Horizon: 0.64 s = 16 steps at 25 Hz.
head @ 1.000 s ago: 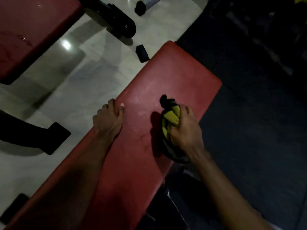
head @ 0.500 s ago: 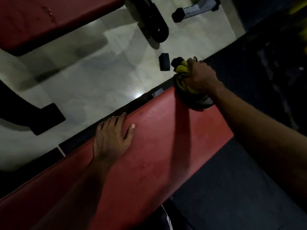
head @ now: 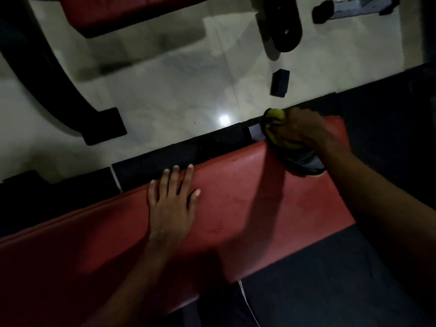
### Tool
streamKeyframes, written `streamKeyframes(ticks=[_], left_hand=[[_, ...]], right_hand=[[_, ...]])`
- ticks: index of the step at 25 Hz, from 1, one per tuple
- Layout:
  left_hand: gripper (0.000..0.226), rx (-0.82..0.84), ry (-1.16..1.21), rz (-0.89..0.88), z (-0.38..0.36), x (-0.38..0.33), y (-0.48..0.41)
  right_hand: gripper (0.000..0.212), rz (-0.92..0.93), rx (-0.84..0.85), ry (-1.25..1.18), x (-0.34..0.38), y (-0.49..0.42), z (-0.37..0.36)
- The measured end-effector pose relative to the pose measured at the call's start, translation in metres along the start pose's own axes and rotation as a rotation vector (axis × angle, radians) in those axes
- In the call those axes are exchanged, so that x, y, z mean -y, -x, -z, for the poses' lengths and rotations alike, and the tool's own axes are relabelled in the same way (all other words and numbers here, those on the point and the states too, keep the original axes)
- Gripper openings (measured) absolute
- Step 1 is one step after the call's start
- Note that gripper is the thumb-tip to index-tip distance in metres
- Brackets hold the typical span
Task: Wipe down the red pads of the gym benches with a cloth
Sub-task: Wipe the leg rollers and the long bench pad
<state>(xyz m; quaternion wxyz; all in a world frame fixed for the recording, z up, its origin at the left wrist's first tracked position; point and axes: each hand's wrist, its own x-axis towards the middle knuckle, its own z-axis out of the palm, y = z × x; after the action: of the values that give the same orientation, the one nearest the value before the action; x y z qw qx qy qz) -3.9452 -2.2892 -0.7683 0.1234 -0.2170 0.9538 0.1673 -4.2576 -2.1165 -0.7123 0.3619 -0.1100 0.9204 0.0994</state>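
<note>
Left hand: our left hand [head: 171, 204] lies flat on the long red padded bench [head: 236, 208], fingers straight and spread. We judge it braces our reach.
Right hand: our right hand [head: 304, 131] is clenched round the bunched yellow-and-grey cloth [head: 283, 142], pressing it on the pad's far corner, likely to wipe that edge.
Around: a second red pad [head: 129, 13] and a small black block [head: 279, 82] on the pale tiled floor [head: 177, 95].
In the way: our left hand sits in the cloth's path back along the pad.

The pad [head: 236, 204] is red with pale scuffs. My cloth [head: 292, 154], at 1 o'clock, is yellow and grey. The floor [head: 177, 90] at 12 is pale and marbled; the mat [head: 330, 284] at 5 is black.
</note>
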Motion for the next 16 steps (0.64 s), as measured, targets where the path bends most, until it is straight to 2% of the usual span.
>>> streamKeyframes(ticks=[2,4,6,12,16], left_hand=[[0.059,0.011,0.013,-0.020,-0.002,0.005,0.001],[0.059,0.017,0.022,-0.033,-0.003,0.005,-0.002],[0.059,-0.003,0.038,-0.029,-0.003,0.005,-0.003],[0.058,-0.069,0.083,-0.041,-0.009,0.009,-0.001],[0.057,-0.120,0.077,-0.047,-0.014,0.008,0.001]], right_hand=[[0.056,0.165,0.040,0.021,0.039,0.020,-0.007],[0.041,0.318,-0.048,0.002,0.060,0.046,-0.022],[0.043,0.298,-0.197,-0.042,0.066,0.055,-0.035],[0.043,0.272,-0.419,-0.065,0.065,0.045,-0.056],[0.045,0.274,-0.452,-0.108,0.061,0.044,-0.060]])
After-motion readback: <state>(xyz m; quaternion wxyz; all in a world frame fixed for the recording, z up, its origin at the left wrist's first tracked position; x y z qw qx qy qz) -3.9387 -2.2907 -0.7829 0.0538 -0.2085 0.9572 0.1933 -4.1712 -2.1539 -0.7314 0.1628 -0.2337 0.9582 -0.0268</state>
